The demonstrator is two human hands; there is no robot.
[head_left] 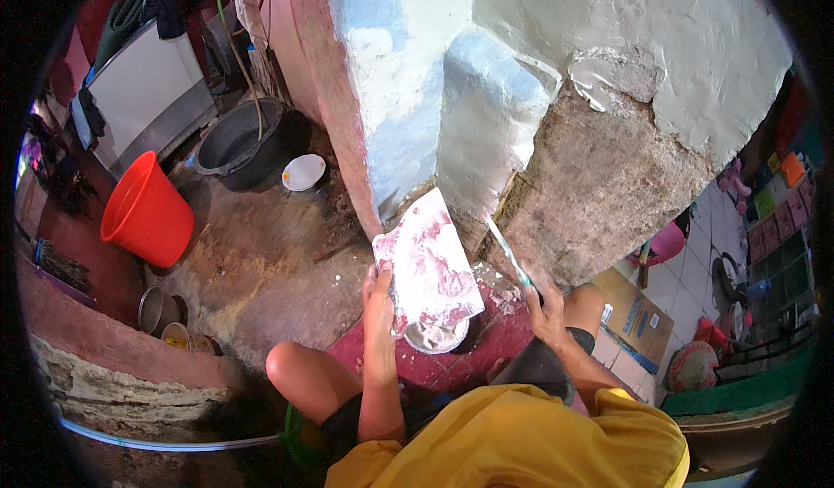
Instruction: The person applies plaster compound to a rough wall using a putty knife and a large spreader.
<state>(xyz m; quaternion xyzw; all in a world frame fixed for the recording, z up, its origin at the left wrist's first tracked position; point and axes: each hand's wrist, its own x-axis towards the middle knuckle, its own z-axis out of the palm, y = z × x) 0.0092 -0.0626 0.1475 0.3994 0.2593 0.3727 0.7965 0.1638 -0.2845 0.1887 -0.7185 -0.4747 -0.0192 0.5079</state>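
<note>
My left hand (379, 304) is closed on the left edge of a flat board (432, 258) smeared with white and pinkish plaster paste. Gripped in my right hand (544, 304) is a putty knife (506, 249), seen nearly edge-on, its thin pale blade angled up toward the foot of the wall. Below the board, partly covered by it, a bowl (437, 340) of white paste rests on red tiles. In front of me the wall corner carries smooth grey-white plaster (599, 6), and lower right lies a rough bare brown patch (599, 184).
On the left stand a red bucket (149, 210), a black basin (239, 151) and a white-lidded tub (304, 172). Pots (159, 311) sit by a low ledge. To the right are flattened cardboard (638, 318), a pink basin (667, 243) and a cluttered shelf (782, 253). Plaster crumbs dot the tiles.
</note>
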